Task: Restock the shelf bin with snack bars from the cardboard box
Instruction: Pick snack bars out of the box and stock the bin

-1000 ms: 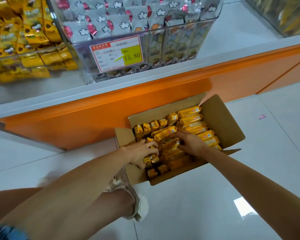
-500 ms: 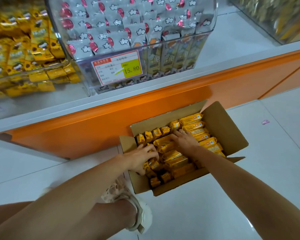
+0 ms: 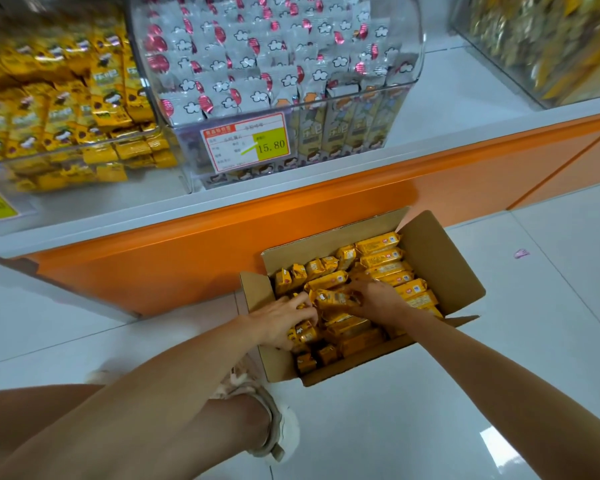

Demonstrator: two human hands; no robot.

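Step in hand: gathering a batch from the cardboard box (image 3: 440,265), which stands open on the floor (image 3: 430,427) just beside the orange shelf base (image 3: 222,233). The box is judged close to full, so the restocking is at an early stage.

Grip: the right hand (image 3: 381,301) is curled onto the top bar (image 3: 333,297), which is pinched at its right end and raised slightly above the snack bars (image 3: 381,258) packed below. The left hand (image 3: 281,323) is bent over the bars at the box's left side; whether any is actually clasped cannot be told.

Orientation: the top bar's long axis runs roughly left to right, between the two hands, printed face up. The bars stacked at the far right lie flat, parallel to the far wall. A row along the far left stands on end.

Method note: several bars should be squared together, long axes aligned, before lifting, so none slips from the bunch. The shelf bin (image 3: 49,157) holding yellow packs, up on the left, is taken as the target; the lift must pass up over the shelf edge (image 3: 118,220).
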